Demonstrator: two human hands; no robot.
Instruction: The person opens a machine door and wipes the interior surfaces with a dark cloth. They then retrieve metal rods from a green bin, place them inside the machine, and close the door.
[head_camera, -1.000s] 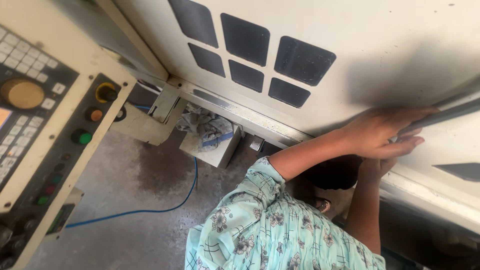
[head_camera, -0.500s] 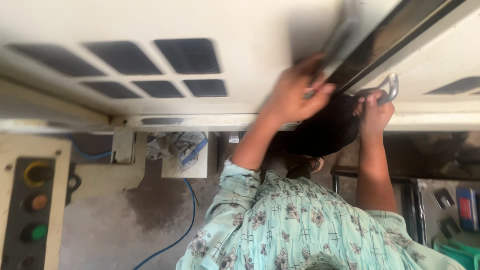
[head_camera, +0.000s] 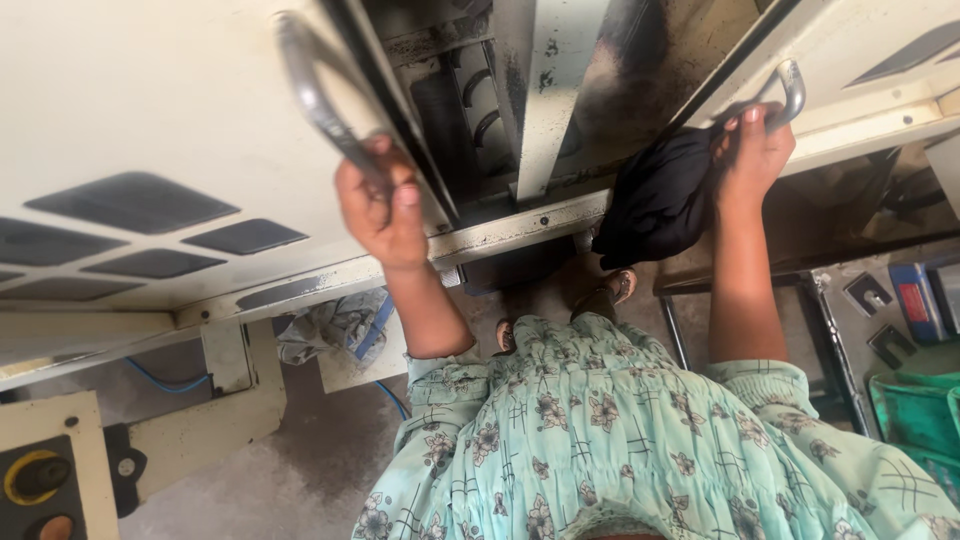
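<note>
Since half a second ago the two sliding doors have parted: the left hand (head_camera: 383, 205) has carried its metal handle (head_camera: 318, 95) out to ten o'clock, and a dark gap of machine interior (head_camera: 520, 90) now shows at twelve o'clock between the panels.

The left hand is wrapped in a closed fist around the lower end of that curved handle, which is fixed to the cream left door (head_camera: 160, 110) with its dark window panes. The right hand (head_camera: 752, 150), at two o'clock, curls its fingers over the smaller handle (head_camera: 790, 90) on the right door (head_camera: 860, 40), and the same grip pins a black cloth (head_camera: 660, 195), which hangs down just beside the wrist toward one o'clock.

At six o'clock lies the person's pale green flowered garment (head_camera: 600, 440). A crumpled grey rag (head_camera: 335, 325) lies on a block at eight o'clock, with a blue cable (head_camera: 165, 382) near it. The control panel's yellow knob (head_camera: 35, 475) sits far out at eight o'clock.
</note>
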